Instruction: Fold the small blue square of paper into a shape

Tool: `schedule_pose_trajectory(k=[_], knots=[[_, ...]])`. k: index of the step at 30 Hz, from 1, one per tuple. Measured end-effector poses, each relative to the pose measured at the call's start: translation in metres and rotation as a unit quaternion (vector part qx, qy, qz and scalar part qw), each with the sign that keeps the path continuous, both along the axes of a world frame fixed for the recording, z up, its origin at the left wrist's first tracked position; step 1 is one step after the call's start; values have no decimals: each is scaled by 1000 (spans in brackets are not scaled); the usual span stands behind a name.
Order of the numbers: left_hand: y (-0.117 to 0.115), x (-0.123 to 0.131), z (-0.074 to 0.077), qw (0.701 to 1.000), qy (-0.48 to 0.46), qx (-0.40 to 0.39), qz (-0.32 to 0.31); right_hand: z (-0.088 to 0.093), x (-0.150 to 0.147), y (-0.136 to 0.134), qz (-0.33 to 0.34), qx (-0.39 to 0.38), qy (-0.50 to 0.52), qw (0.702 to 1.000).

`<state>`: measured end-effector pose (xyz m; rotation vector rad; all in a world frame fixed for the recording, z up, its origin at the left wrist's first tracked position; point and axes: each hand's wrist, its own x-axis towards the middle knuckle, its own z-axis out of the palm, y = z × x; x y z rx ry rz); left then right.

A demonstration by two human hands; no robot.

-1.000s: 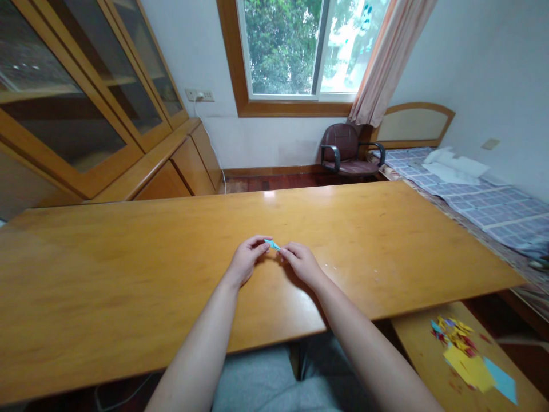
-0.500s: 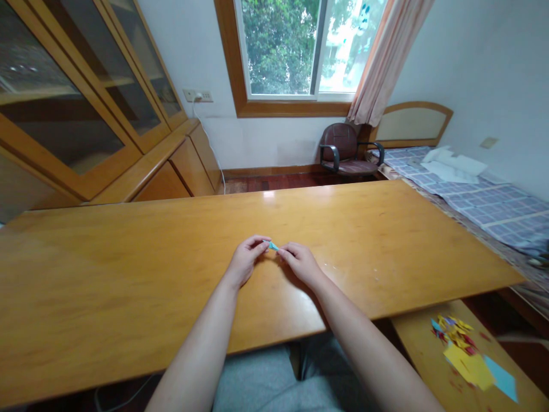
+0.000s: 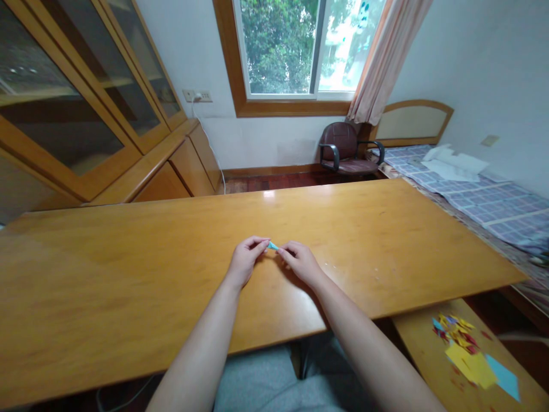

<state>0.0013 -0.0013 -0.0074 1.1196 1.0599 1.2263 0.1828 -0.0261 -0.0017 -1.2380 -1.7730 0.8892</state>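
Observation:
A small folded piece of light blue paper [image 3: 272, 246] is pinched between both hands above the middle of the wooden table [image 3: 128, 274]. My left hand [image 3: 247, 258] grips its left end with thumb and fingertips. On the other side, my right hand [image 3: 299, 260] holds the right end between thumb and forefinger. The fingers hide parts of the paper, so its exact shape is too small to tell.
At the lower right, a lower wooden surface [image 3: 412, 337] bears a pile of folded coloured papers [image 3: 457, 332], yellow sheets [image 3: 472, 366] and a blue sheet [image 3: 504, 379]. Beyond the table stand a brown armchair [image 3: 343, 149] and a bed [image 3: 493, 200]; a cabinet [image 3: 150, 149] is at the left.

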Motion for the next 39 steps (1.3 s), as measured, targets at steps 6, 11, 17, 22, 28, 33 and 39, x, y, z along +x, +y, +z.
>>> schedule_pose_trajectory(k=[6,11,17,22,28,33,39], knots=[[-6,4,9,999,32,0,-18,-1,-2,0,-3,-27,23,999],[-9,8,15,998,48,-2,-32,0,-1,0,-7,-18,24,1000],[-9,7,13,997,64,-13,-34,3,-1,-1,-11,-5,24,1000],[-7,7,12,996,68,-26,-43,4,-2,0,-14,6,11,1000],[-8,10,14,991,109,-8,-73,3,-2,0,-14,24,-12,1000],[-11,9,16,991,118,-11,-64,2,-3,-1,-14,37,-43,998],[-11,7,13,993,98,-30,-51,0,-5,0,-13,41,-57,997]])
